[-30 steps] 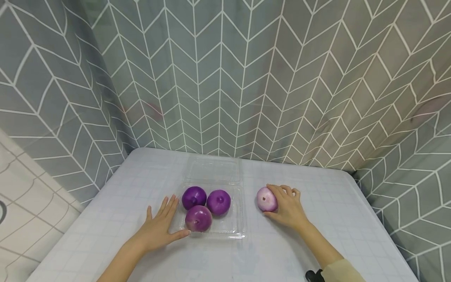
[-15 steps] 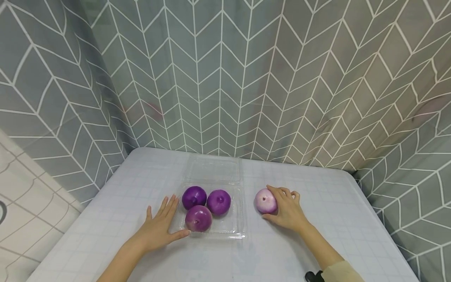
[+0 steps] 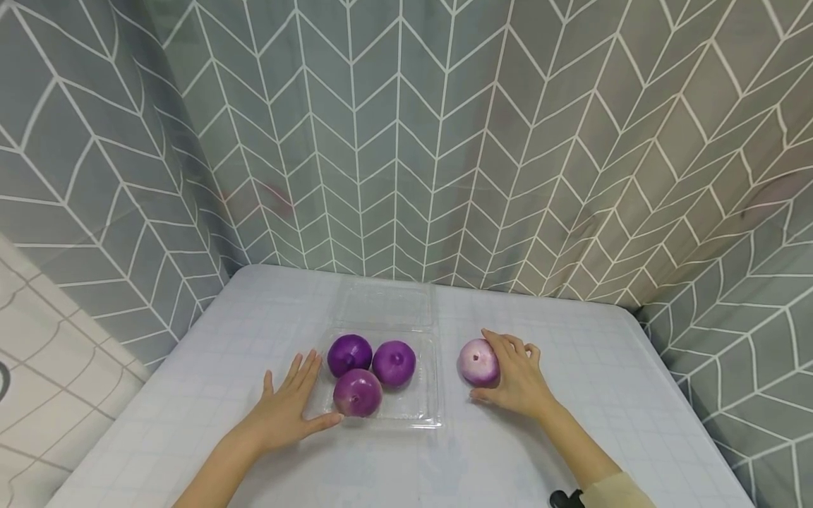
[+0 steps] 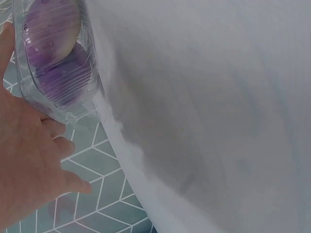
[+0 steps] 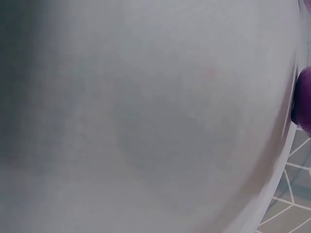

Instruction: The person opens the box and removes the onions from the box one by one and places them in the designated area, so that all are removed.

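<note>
Three purple onions stand in an open clear plastic clamshell box (image 3: 420, 413): a dark one (image 3: 350, 355), one to its right (image 3: 394, 364) and one in front (image 3: 358, 393). My left hand (image 3: 279, 416) lies with fingers spread along the box's left side, the thumb at its front corner. The left wrist view shows this hand (image 4: 29, 160) next to the box (image 4: 29, 92). A paler pink-white onion (image 3: 478, 363) sits on the table right of the box. My right hand (image 3: 517, 377) curves round its right side, index finger above, thumb below.
A white table (image 3: 444, 466) bears everything. The box's lid (image 3: 384, 307) lies folded back behind it. A grey curtain (image 3: 406, 141) with white lines rises along the table's far edge. White tiles (image 3: 57, 367) show at the left.
The pale onion has shifted slightly left at my right hand. That hand's thumb and index finger stand a little wider apart. My left hand and the box have stayed put.
</note>
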`<state>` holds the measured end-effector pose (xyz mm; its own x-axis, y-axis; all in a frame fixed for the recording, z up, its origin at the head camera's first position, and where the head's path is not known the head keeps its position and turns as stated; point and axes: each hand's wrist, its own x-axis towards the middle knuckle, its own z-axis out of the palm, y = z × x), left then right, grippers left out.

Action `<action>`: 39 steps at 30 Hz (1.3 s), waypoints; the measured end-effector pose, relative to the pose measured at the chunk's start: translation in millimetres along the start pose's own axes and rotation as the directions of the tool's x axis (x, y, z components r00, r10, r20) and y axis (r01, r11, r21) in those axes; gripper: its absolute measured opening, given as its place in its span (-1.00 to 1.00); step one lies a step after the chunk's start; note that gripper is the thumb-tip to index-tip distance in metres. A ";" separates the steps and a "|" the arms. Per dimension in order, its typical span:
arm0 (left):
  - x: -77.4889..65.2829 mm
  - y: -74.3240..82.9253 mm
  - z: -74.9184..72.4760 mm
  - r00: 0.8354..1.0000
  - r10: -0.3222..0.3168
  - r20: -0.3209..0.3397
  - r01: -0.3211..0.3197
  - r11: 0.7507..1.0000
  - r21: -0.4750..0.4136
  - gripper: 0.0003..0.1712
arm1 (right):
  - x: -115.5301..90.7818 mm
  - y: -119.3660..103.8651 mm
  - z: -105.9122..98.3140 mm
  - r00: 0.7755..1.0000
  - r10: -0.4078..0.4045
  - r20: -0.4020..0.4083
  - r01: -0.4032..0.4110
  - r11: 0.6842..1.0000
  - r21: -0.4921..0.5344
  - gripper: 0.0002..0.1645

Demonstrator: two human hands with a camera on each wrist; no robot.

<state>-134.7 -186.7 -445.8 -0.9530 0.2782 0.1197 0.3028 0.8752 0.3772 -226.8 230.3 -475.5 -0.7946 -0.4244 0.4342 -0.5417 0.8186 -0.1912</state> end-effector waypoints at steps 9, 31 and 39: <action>0.5 2.0 -4.3 0.999 -0.024 0.038 0.024 1.000 0.014 0.28 | 7.3 -15.5 -12.5 0.985 -0.082 -0.155 0.088 0.995 0.036 0.31; 0.2 1.1 -1.1 0.999 -0.022 0.033 0.022 1.000 0.012 0.29 | 32.0 -82.4 -33.0 0.936 -0.220 -0.275 0.269 0.951 0.153 0.22; 0.4 0.7 -0.8 1.000 -0.020 0.024 0.020 1.000 0.003 0.28 | 42.9 -105.3 -27.3 0.934 -0.252 -0.252 0.301 0.937 0.177 0.18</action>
<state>-134.9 -186.2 -444.8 -0.9587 0.2698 0.0900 0.2836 0.8818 0.3768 -196.4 136.5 -412.8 -0.5367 -0.5054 0.6757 -0.7952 0.5707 -0.2047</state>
